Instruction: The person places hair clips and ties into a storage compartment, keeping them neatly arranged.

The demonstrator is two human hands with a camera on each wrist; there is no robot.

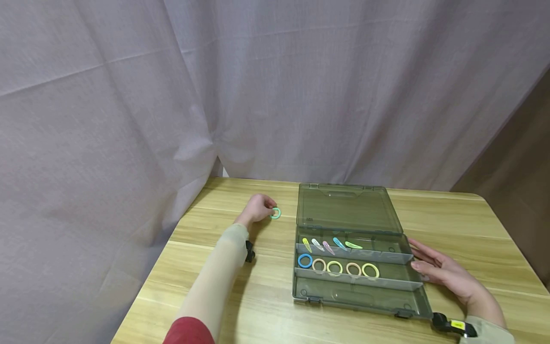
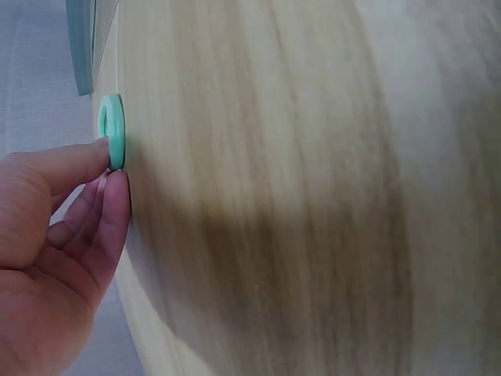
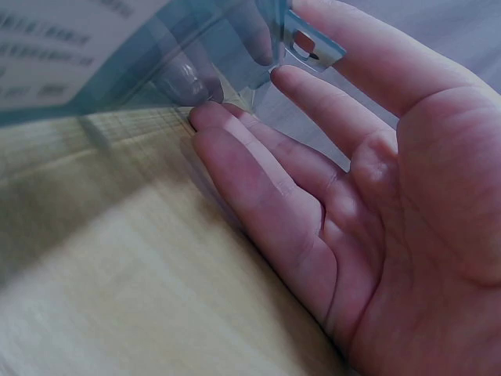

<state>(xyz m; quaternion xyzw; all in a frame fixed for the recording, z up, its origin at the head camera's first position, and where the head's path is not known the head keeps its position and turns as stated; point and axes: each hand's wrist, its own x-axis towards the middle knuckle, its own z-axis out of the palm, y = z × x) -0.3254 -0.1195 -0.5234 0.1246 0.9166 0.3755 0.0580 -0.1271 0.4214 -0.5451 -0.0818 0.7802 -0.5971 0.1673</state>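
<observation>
My left hand (image 1: 257, 209) pinches a mint-green hair tie (image 1: 280, 212) between thumb and fingertips, close over the table left of the box. In the left wrist view, the hair tie (image 2: 118, 133) stands on edge at the thumb tip. A see-through grey organizer box (image 1: 356, 291) lies with its lid (image 1: 350, 210) folded back. My right hand (image 1: 455, 274) rests against its right side, thumb at the rim, fingers extended along the outer wall. Several snap hair clips (image 1: 328, 247) line the back compartment. Blue, peach and yellow hair ties (image 1: 376, 271) form a row in the middle one.
The wooden table (image 1: 266, 296) carries the box on its right half. The box's front compartment shows two latches (image 1: 404, 313) along its outer edge. Grey curtains (image 1: 275, 95) hang behind and to the left of the table.
</observation>
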